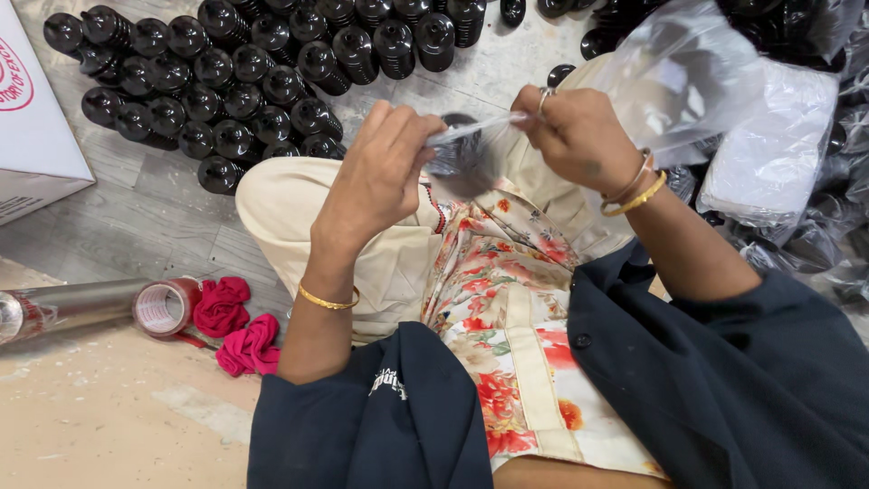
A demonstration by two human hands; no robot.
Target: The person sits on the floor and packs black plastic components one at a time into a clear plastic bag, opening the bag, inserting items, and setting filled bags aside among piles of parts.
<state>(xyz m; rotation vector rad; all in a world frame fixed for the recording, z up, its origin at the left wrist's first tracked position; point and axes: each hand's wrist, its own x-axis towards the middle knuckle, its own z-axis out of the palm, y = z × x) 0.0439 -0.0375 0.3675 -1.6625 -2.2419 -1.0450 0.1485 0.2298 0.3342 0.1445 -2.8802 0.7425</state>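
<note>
Two hands work over the lap, both closed on one clear plastic bag (471, 149) that holds a dark ribbed part (460, 167).

Left hand (385, 167): fingers curled, fingertips pinched on the bag's left edge, thumb side hidden, so the exact grip is unclear.
Right hand (575, 131): fingers bunched and pinched on the bag's mouth at the right end, ring on one finger, bangles (634, 186) at the wrist.

Key relation: the bag mouth is stretched as a taut strip between the two pinches, long axis running roughly 9 to 3 o'clock, tilted slightly up toward the right hand. The dark part hangs below that strip, at about 4 o'clock from the left fingertips and 8 o'clock from the right knuckles. It sits between the hands and a little closer to the left one. It touches nothing but the bag, as far as can be seen.

Around:
- Block of black ribbed parts (235, 81) standing on the floor at 11 o'clock from the hands, well apart.
- Loose clear bags (769, 154) piled at 3 o'clock, near the right forearm.
- White carton (32, 127) at 9 o'clock, far edge.
- Tape roll (163, 308) and red rags (235, 330) at 8 o'clock by the left elbow.
</note>
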